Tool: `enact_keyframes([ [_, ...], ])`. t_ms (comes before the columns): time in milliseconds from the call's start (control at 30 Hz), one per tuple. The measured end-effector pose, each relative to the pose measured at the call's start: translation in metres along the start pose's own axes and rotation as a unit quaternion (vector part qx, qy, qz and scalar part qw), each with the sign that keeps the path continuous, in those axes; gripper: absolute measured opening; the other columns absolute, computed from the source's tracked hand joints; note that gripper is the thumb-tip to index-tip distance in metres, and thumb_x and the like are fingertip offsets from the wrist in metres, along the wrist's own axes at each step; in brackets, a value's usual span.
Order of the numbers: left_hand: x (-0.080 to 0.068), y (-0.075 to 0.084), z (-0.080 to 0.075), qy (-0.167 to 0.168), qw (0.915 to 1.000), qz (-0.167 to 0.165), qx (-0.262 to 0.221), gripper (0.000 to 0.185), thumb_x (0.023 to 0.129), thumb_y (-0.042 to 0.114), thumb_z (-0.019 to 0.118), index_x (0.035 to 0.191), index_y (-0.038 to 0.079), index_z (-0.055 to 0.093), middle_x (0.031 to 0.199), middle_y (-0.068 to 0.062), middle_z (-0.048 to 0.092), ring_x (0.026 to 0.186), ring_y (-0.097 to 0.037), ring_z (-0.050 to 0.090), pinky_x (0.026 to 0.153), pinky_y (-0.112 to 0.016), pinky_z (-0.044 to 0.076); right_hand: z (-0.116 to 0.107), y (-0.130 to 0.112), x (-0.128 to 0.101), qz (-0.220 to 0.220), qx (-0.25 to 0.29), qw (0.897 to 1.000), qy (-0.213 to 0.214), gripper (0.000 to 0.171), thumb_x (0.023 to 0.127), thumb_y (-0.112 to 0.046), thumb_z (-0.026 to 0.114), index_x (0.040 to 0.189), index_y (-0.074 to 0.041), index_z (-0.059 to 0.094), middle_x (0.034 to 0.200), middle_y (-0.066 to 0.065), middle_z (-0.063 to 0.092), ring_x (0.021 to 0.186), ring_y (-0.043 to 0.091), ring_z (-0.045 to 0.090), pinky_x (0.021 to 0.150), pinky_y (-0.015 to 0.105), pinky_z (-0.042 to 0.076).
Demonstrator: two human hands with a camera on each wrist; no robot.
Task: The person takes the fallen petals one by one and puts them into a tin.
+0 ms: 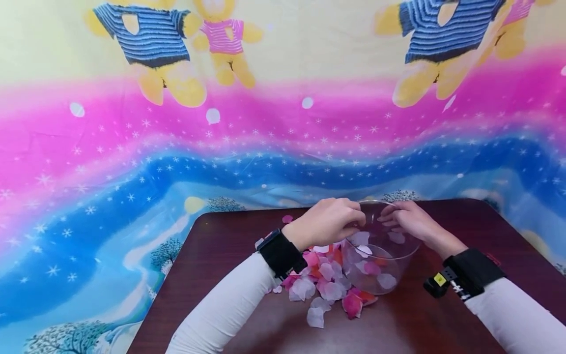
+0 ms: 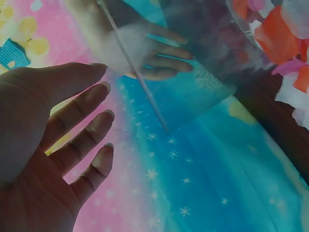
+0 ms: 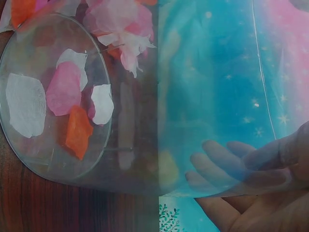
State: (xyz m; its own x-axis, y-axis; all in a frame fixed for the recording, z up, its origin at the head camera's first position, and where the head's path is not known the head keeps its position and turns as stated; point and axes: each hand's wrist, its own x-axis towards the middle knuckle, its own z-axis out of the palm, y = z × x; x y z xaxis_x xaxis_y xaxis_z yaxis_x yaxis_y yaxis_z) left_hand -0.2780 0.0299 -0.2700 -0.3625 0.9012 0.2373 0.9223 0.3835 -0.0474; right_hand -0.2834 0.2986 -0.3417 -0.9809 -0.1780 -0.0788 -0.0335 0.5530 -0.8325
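Table [image 1: 424,327]: fingers [image 2: 81,112] near clear bucket [image 1: 403,256]; petals [image 1: 326,285] beside.

High up, the head view peers forward and down; in close, both wrist views shoot sideways-tilted from opposite sides, sharing the clear, colourless, round-walled container [image 1: 383,250] and pink-and-blue printed cloth backdrop [image 1: 283,123]!

Place: a staged recording corner; whether in a home, an office or a studio, the views cannot tell.
Backdrop: a lightly creased printed cloth [image 1: 283,172], hanging behind the counter [image 1: 415,319] and spreading past its left side.
Print: bear figures [image 1: 185,83] in striped shirts [image 1: 150,42], high above the counter; snowflakes [image 1: 53,270] and small trees [image 1: 165,253] lower, over pink and blue bands.
Counter: dark reddish wood grain, rounded far corners.
Recording gear: black wristbands [image 1: 283,255] and a small camera [image 1: 435,286], above the counter.
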Motion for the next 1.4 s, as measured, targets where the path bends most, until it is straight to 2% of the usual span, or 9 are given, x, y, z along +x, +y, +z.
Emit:
enact_keyframes([
  [267,-0.030,-0.018,-0.008,0.006,0.9987,-0.046,-0.022,0.020,0.097,0.022,0.073,0.116,0.017,0.075,0.108,0.004,0.069,0.100,-0.009,0.063,0.087,-0.022,0.050,0.000,-0.001,0.000,-0.013,-0.016,1.000,-0.005,0.044,0.101,-0.006,0.031,0.135,0.012,0.052,0.134,0.032,0.060,0.121,0.045,0.062,0.096,0.052,0.053],
  [433,-0.061,-0.036,-0.006,0.005,0.9971,-0.072,-0.023,0.014,0.096,0.020,0.074,0.110,0.019,0.076,0.104,0.006,0.070,0.096,-0.008,0.064,0.085,-0.025,0.052,0.000,0.004,0.000,-0.018,-0.019,1.000,-0.009,0.043,0.103,-0.006,0.031,0.136,0.014,0.051,0.134,0.033,0.060,0.122,0.046,0.061,0.097,0.054,0.052],
  [633,-0.115,-0.059,0.018,-0.036,0.9900,-0.130,-0.042,0.016,0.094,0.020,0.076,0.110,0.019,0.077,0.104,0.006,0.071,0.094,-0.009,0.065,0.082,-0.028,0.054,0.001,0.006,0.000,-0.017,-0.020,1.000,-0.011,0.043,0.104,-0.007,0.032,0.136,0.014,0.050,0.134,0.033,0.060,0.121,0.046,0.061,0.096,0.053,0.053],
  [767,-0.147,-0.065,0.039,-0.080,0.9785,-0.176,-0.071,0.020,0.091,0.019,0.080,0.110,0.015,0.077,0.108,0.002,0.072,0.100,-0.016,0.068,0.084,-0.033,0.056,0.000,0.006,0.000,-0.018,-0.023,1.000,-0.009,0.043,0.104,-0.006,0.032,0.136,0.014,0.050,0.134,0.033,0.059,0.122,0.047,0.060,0.096,0.053,0.053],
  [900,-0.169,-0.066,0.060,-0.114,0.9674,-0.207,-0.092,0.029,0.086,0.021,0.084,0.114,0.014,0.078,0.114,0.000,0.072,0.104,-0.019,0.066,0.085,-0.033,0.057,0.000,0.004,0.002,-0.023,-0.026,0.999,-0.006,0.042,0.103,-0.006,0.032,0.135,0.013,0.051,0.133,0.033,0.060,0.121,0.047,0.061,0.096,0.055,0.052],
  [967,-0.174,-0.065,0.069,-0.124,0.9639,-0.215,-0.096,0.036,0.084,0.024,0.086,0.118,0.015,0.076,0.118,-0.001,0.070,0.107,-0.019,0.065,0.085,-0.033,0.057,-0.001,0.003,0.001,-0.025,-0.028,0.999,-0.003,0.042,0.103,-0.005,0.032,0.134,0.014,0.052,0.132,0.033,0.060,0.121,0.046,0.061,0.096,0.055,0.052],
  [1100,-0.178,-0.064,0.082,-0.128,0.9647,-0.210,-0.094,0.041,0.082,0.026,0.088,0.121,0.018,0.076,0.119,0.001,0.068,0.107,-0.016,0.063,0.085,-0.030,0.057,-0.002,0.002,-0.001,-0.027,-0.026,0.999,0.000,0.042,0.102,-0.005,0.032,0.135,0.014,0.051,0.132,0.033,0.061,0.121,0.046,0.061,0.097,0.055,0.052],
  [1300,-0.177,-0.066,0.086,-0.101,0.9683,-0.200,-0.110,0.005,0.088,0.020,0.082,0.092,0.021,0.081,0.086,0.011,0.071,0.086,-0.010,0.063,0.071,-0.023,0.053,0.000,0.002,-0.001,-0.026,-0.026,0.999,-0.003,0.042,0.103,-0.006,0.033,0.135,0.013,0.051,0.132,0.033,0.061,0.121,0.046,0.061,0.098,0.055,0.051],
  [1400,-0.175,-0.067,0.079,-0.088,0.9712,-0.197,-0.101,0.003,0.089,0.018,0.081,0.090,0.021,0.080,0.083,0.012,0.071,0.085,-0.012,0.064,0.073,-0.025,0.054,-0.001,0.002,0.000,-0.025,-0.027,0.999,-0.006,0.042,0.103,-0.006,0.033,0.134,0.013,0.053,0.132,0.033,0.061,0.120,0.046,0.062,0.097,0.055,0.051],
])
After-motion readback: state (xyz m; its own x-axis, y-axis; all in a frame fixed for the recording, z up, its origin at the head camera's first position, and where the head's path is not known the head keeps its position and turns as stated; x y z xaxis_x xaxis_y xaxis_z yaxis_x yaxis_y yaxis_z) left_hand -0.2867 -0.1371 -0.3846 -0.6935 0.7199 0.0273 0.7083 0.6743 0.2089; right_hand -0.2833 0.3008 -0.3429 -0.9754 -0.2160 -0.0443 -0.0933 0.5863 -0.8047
